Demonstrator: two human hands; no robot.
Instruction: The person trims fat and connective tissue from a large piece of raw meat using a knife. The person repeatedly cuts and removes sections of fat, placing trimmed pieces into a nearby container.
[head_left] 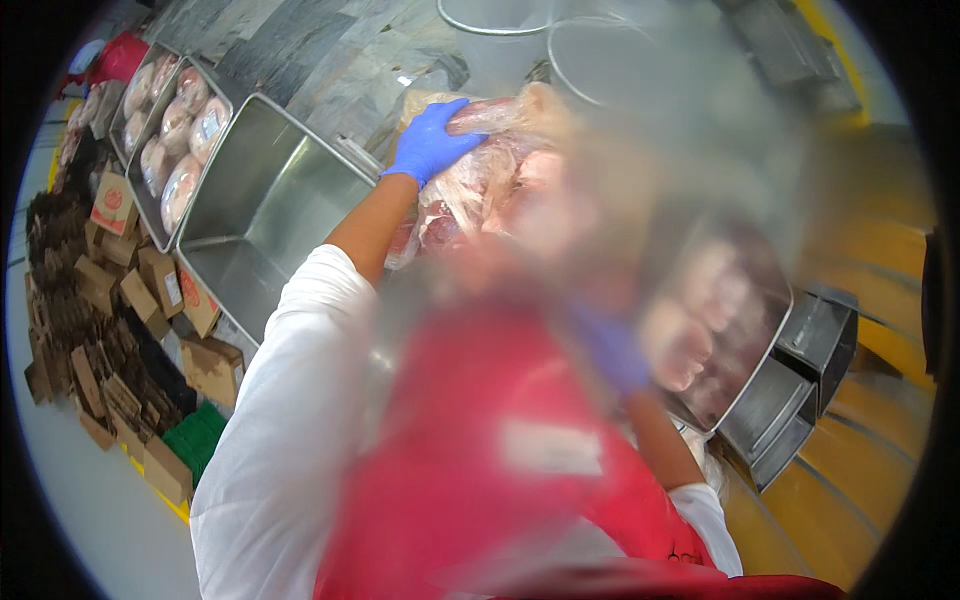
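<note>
Red apron [470,400] fills the near view, badly smeared by haze, with a white sleeve [315,330] running up beside it to the left arm. Beyond, the left grip [430,148], gloved in blue, appears closed over one end of the wrapped meat [465,195], its fingers parted around the piece. That bundle sits just above the middle of the view, loose clear plastic crumpled about it; what bears it is hidden. Lower right, the right grip [612,350] is a blue blur near pale meat pieces [680,350] in a tub [755,364] (I cannot tell whether it is wide, narrow or holding anything).

Work looks partway along: rounded wrapped pieces [180,190] already lie in trays at far left, beyond a steel bin [300,185], while the meat under the left hand is not yet set apart, and more pieces remain in the tub. How many are left, the blur does not show. Cardboard boxes [212,368] lie at lower left; nested metal bins [765,415] stand beside the tub.
</note>
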